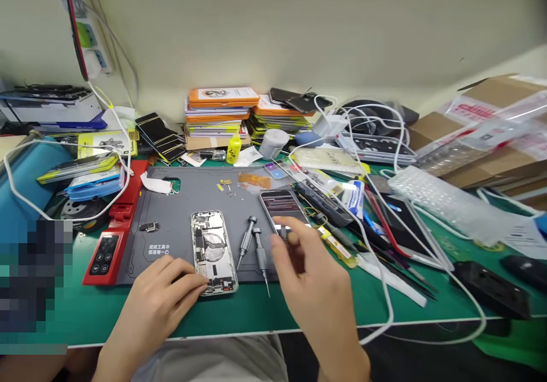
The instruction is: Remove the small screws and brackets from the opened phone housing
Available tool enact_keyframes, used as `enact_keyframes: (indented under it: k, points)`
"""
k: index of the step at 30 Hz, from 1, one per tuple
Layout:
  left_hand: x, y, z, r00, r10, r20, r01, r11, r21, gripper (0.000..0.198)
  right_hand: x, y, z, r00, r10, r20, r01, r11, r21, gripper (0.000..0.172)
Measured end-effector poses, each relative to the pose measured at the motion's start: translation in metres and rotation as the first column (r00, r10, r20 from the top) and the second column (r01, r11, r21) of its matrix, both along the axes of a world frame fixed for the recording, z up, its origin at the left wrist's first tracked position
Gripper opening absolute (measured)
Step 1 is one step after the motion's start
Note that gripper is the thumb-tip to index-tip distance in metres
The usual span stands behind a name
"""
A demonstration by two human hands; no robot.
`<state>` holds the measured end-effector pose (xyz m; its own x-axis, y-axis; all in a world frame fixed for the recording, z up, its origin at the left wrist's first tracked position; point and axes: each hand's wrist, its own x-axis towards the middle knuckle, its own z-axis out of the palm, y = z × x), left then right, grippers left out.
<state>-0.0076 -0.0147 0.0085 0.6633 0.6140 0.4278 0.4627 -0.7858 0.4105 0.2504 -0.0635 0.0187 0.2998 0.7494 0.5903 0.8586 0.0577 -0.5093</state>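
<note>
My left hand (164,291) rests at the lower left corner of an opened phone (226,239), its fingers closed on the edge. The phone lies with its inner parts showing: a silver plate, a round coil area and a dark strip. My right hand (316,274) is curled over the lower part of a second phone (280,200), which lies screen up. Thumb and fingertips come close together around something small and dark that I cannot make out. Between the two phones lie two grey screwdrivers (247,239), tips pointing down.
A grey work mat (179,200) carries a small phone part (149,227) and tiny pieces. On its left stands a red device (106,257) with buttons. Stacked boxes (222,111) line the back. Pens, tools and a white cable (376,257) crowd the right, beside cardboard boxes (482,126).
</note>
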Motion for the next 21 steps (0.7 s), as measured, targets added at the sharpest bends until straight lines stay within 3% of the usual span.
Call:
enact_keyframes:
  k: [2, 4, 10, 16, 21]
  points:
    - [0.0, 0.0, -0.001, 1.0, 0.004, 0.005, -0.004, 1.0, -0.002, 0.023, 0.012, 0.005, -0.001, 0.972, 0.027, 0.235, 0.004, 0.992, -0.129, 0.026]
    - [0.0, -0.001, -0.001, 1.0, 0.011, 0.006, -0.011, 1.0, -0.008, 0.023, 0.016, 0.01, -0.006, 0.937, 0.036, 0.347, 0.027, 0.984, -0.176, 0.032]
    - [-0.002, -0.004, -0.003, 1.0, 0.015, 0.015, -0.015, 1.0, 0.005, 0.017, 0.009, 0.014, -0.019, 0.923, -0.007, 0.384, 0.077, 0.983, -0.167, 0.029]
    - [-0.005, -0.007, -0.009, 0.941, 0.306, 0.144, -0.281, 0.944, -0.171, 0.013, -0.002, 0.002, -0.013, 0.885, -0.067, 0.461, 0.137, 0.983, -0.121, 0.052]
    - [-0.003, -0.008, -0.007, 0.933, 0.334, 0.131, -0.304, 0.931, -0.204, 0.014, -0.009, -0.007, -0.019, 0.862, -0.057, 0.504, 0.173, 0.967, -0.185, 0.054]
